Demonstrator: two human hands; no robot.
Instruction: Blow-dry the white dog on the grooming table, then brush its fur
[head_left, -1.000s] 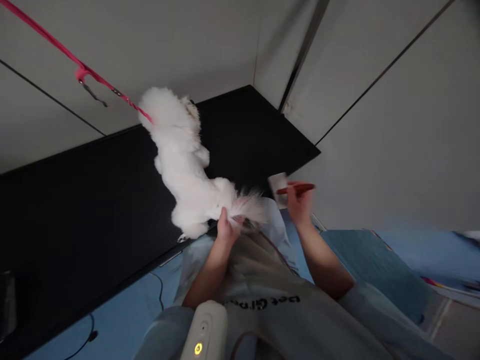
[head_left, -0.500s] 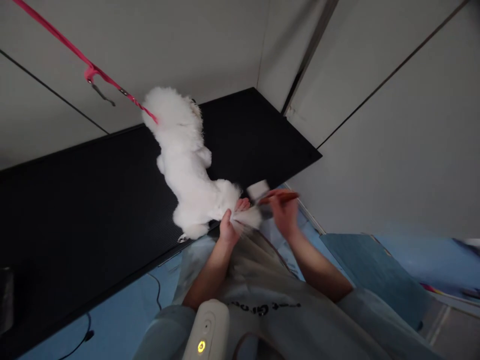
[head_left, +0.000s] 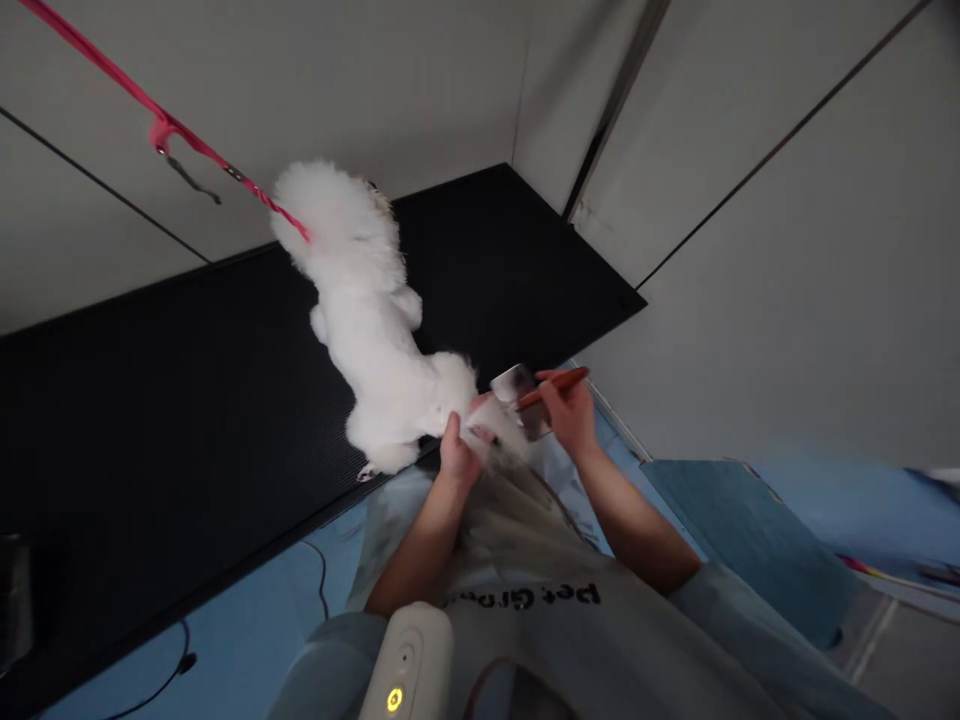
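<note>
A white fluffy dog (head_left: pixel 367 330) stands on a black ribbed grooming table (head_left: pixel 187 400), its head toward the wall and its rear toward me. My left hand (head_left: pixel 458 458) is closed round the base of its tail (head_left: pixel 499 425), whose long hair fans out past the table's edge. In my right hand (head_left: pixel 571 415) is the reddish-brown handle of a slicker brush (head_left: pixel 555 386). The brush head is beside the tail hair and slightly blurred; I cannot tell whether its pins touch the hair.
A pink leash (head_left: pixel 217 160) slants from the upper left to the dog's neck. Grey walls (head_left: pixel 787 330) border the table at the back and right. A pale device with a yellow light (head_left: pixel 409 665) is at the bottom, over my grey apron (head_left: pixel 600 650). Cables (head_left: pixel 324 580) lie below.
The brush and my right hand have shifted slightly, and the brush head has tilted. The tail hair is spread differently. My left hand keeps its hold, and the dog stays in place.
</note>
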